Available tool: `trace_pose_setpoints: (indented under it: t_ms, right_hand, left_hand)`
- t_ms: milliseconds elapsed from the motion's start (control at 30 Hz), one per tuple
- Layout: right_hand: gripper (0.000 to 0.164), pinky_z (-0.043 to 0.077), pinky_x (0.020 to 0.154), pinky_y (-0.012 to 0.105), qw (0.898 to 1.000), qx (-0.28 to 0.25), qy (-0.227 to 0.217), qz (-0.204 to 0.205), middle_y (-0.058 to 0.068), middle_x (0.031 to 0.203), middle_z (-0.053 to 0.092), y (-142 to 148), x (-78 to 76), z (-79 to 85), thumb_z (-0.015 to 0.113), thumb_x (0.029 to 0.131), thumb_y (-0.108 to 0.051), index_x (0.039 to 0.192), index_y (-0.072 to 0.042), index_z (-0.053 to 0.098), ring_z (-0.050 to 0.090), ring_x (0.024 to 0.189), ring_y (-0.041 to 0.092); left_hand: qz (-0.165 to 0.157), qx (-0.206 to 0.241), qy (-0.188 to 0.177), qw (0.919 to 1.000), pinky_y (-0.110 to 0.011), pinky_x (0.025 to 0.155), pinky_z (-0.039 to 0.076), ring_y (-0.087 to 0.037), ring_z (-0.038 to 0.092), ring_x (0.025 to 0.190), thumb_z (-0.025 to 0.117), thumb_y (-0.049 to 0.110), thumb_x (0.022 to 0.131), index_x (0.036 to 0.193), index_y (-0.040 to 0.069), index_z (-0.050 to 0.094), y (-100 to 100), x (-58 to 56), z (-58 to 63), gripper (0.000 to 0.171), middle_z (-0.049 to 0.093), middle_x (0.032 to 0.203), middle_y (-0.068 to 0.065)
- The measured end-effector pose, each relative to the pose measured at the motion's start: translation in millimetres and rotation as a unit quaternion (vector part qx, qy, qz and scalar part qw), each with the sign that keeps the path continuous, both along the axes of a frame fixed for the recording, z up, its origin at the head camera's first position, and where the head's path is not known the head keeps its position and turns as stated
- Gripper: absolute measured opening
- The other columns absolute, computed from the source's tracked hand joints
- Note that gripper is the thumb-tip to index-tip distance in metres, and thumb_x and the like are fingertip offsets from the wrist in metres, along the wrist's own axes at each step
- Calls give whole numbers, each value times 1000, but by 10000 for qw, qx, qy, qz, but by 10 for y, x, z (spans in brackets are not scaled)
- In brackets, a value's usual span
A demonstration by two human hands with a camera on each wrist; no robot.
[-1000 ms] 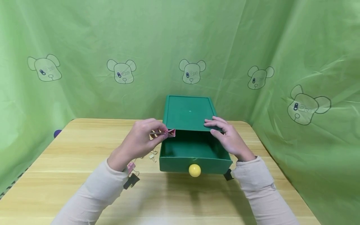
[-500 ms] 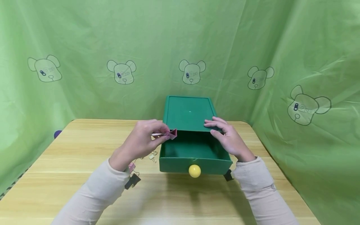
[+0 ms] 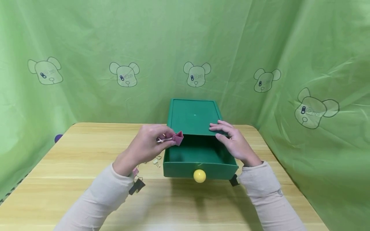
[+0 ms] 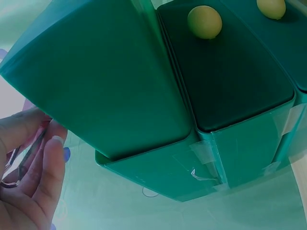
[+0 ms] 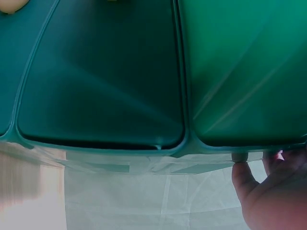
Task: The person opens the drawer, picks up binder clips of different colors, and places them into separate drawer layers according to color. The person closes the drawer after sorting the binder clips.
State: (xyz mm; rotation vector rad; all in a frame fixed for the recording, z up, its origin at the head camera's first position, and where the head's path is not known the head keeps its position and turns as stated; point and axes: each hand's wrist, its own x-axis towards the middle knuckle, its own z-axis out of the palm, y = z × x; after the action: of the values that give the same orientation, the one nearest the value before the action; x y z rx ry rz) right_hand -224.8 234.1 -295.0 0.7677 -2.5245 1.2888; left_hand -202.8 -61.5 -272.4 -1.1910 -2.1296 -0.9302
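Note:
In the head view my left hand (image 3: 147, 144) pinches a pink binder clip (image 3: 178, 138) between thumb and fingers. The clip is over the left rim of a pulled-out green drawer (image 3: 199, 170) with a yellow ball knob (image 3: 199, 175). Its metal handles (image 4: 19, 167) show among the fingers in the left wrist view. My right hand (image 3: 235, 142) rests on the right front edge of the green cabinet top (image 3: 193, 115), fingers fairly straight and thumb at the edge. In the right wrist view this hand (image 5: 278, 187) is partly cut off.
On the wooden table (image 3: 86, 154) left of the drawer lie a small white binder clip (image 3: 156, 163) and a black binder clip (image 3: 137, 186), near another pink one. A black clip (image 3: 234, 180) lies at the right. Two shut lower drawers (image 4: 230, 72) show in the left wrist view.
My left hand has shifted slightly right, and the pink binder clip has turned so its open side shows more over the drawer. The right hand has stayed in place.

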Motion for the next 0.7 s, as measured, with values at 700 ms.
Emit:
trace_pose_setpoints:
  t_ms: [700]
  right_hand:
    - [26, 19, 99, 62, 10000, 42, 72, -31, 9, 131, 49, 11, -13, -7, 49, 93, -12, 116, -6, 60, 23, 133, 25]
  left_hand:
    - [35, 62, -416, 9991, -14, 58, 49, -4, 57, 62, 74, 6, 74, 73, 6, 55, 40, 21, 16, 19, 61, 69, 1]
